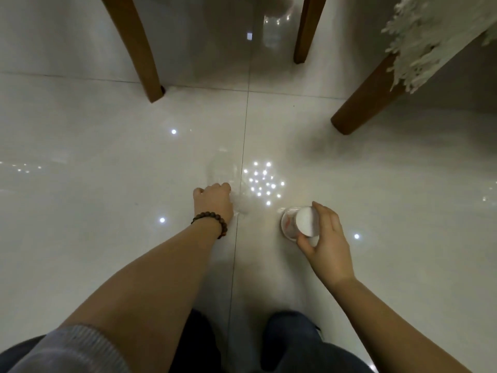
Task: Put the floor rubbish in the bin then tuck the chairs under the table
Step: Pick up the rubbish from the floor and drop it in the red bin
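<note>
Low over glossy floor (107, 157): right hand (326, 244) pinching paper cup (301, 223), print unreadable. Left hand (215, 201), bead bracelet (212, 220), curled on clear plastic wrapper (243, 204), blurry. Beyond, chair legs (139, 49), tops cut off.

**Colours on the floor**

A glossy cream floor (107, 157) is dotted with white light spots. Brown wooden legs (134, 44) are seen at 11 and 2 o'clock. A white cup (298, 223), a dark-brown bead bracelet (212, 220) and a grey sleeve (75, 348) are seen.
</note>
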Motion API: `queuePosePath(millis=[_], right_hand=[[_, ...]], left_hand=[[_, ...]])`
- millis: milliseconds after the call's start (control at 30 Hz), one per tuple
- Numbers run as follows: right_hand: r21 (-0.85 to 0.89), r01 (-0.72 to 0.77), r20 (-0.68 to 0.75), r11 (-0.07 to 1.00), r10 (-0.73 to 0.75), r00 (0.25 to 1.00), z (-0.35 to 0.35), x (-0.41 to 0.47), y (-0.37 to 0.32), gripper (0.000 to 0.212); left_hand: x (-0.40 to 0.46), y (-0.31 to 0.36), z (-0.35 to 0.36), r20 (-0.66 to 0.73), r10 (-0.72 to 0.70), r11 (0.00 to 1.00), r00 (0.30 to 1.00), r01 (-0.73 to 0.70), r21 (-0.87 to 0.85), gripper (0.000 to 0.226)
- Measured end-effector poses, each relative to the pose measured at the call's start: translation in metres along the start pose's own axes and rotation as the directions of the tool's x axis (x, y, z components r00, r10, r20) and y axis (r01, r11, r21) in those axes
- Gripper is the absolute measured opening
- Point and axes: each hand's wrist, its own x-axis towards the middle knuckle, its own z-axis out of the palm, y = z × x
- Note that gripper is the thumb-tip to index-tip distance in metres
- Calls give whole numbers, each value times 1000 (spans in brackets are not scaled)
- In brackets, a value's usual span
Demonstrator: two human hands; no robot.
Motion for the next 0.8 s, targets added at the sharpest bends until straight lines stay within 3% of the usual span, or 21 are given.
queuePosePath(millis=[200, 433, 633, 800], right_hand=[[13, 54, -38, 998, -54, 998, -80, -22, -95, 67], [-7, 187, -19, 982, -187, 982, -216, -76, -261, 64], [-15, 348, 45, 937, -347, 937, -311, -126, -406, 63], [-15, 473, 114, 881, -468, 876, -350, -157, -492, 62]], left_hand=[[-70, 5, -124, -173, -1, 946, 985, -55, -319, 21], [-203, -12, -335, -257, -197, 850, 946, 34, -526, 13], [-320, -46, -488, -266, -434, 754, 861, 185, -631, 13], [-397, -75, -567, -314, -567, 709, 761, 257, -656, 18]])
